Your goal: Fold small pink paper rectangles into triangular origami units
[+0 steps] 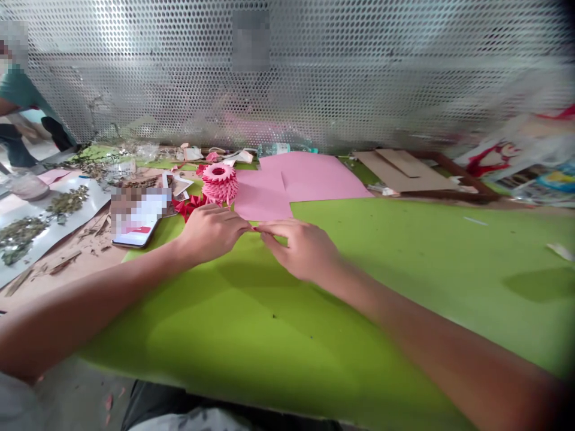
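Note:
My left hand [211, 232] and my right hand [303, 245] meet fingertip to fingertip above the green tabletop. Pinched between them is a small piece of pink-red folded paper [253, 228], mostly hidden by the fingers. Just beyond my left hand stands a round, ring-topped pink model [220, 184] built from many folded paper pieces. Loose red folded paper pieces [191, 206] lie beside its base. Behind my hands are a smaller pink paper sheet [265, 197] and a larger pink sheet [321, 176], the two adjoining.
A lit smartphone [146, 224] lies left of my hands. Dried plant bits [67, 200] cover a white sheet farther left. Cardboard pieces [404, 170] and a plastic bottle [281, 148] sit along the perforated metal wall [314, 78]. Another person [27, 99] is at far left.

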The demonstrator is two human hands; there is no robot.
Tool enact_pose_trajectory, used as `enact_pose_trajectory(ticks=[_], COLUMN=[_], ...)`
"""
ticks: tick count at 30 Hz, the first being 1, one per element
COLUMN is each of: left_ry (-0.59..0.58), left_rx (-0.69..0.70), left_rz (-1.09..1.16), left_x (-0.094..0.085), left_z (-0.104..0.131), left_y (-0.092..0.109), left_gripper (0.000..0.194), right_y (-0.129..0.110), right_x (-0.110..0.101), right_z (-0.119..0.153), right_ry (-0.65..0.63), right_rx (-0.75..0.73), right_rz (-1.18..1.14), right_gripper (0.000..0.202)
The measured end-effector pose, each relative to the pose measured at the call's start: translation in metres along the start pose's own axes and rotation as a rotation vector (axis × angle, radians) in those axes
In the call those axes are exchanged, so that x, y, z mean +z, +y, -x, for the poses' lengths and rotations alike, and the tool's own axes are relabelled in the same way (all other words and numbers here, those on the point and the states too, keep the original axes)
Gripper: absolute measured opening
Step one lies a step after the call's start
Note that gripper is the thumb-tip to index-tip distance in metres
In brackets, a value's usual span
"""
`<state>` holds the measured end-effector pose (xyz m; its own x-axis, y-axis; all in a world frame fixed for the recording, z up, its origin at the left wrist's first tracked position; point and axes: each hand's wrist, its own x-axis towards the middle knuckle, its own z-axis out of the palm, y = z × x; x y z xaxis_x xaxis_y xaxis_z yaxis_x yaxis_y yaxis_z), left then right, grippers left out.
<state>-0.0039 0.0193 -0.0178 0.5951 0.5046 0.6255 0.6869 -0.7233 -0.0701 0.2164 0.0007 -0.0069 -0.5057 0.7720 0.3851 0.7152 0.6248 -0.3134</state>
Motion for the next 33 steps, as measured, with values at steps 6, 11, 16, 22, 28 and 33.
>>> enact_pose_trajectory(ticks=[6, 11, 16, 22, 28, 33], left_ry=[0.036, 0.112, 0.17, 0.196, 0.123, 0.087], left_rx=[-0.156, -0.31, -0.248, -0.239, -0.381, -0.446], left_rz=[0.158, 0.41, 0.461, 0.561, 0.666, 0.757], left_x=[-0.004, -0.017, -0.016, -0.016, -0.02, -0.017], left_z=[0.001, 0.0, -0.001, -0.001, -0.003, -0.005], left_y=[-0.002, 0.006, 0.014, 0.02, 0.018, 0.017], left_gripper=[0.019, 0.016, 0.013, 0.011, 0.009, 0.012], right_y=[0.009, 0.001, -0.003, 0.001, 0.0, 0.0], right_x=[0.003, 0.006, 0.002, -0.001, -0.007, -0.01], right_z=[0.001, 0.004, 0.004, 0.001, 0.002, 0.003], right_ry=[0.051, 0.158, 0.173, 0.255, 0.268, 0.189], right_rx=[-0.1, -0.048, -0.018, -0.08, -0.073, 0.023], right_rz=[-0.179, -0.368, -0.358, -0.467, -0.503, -0.479], right_gripper=[0.029, 0.039, 0.035, 0.015, 0.008, 0.016])
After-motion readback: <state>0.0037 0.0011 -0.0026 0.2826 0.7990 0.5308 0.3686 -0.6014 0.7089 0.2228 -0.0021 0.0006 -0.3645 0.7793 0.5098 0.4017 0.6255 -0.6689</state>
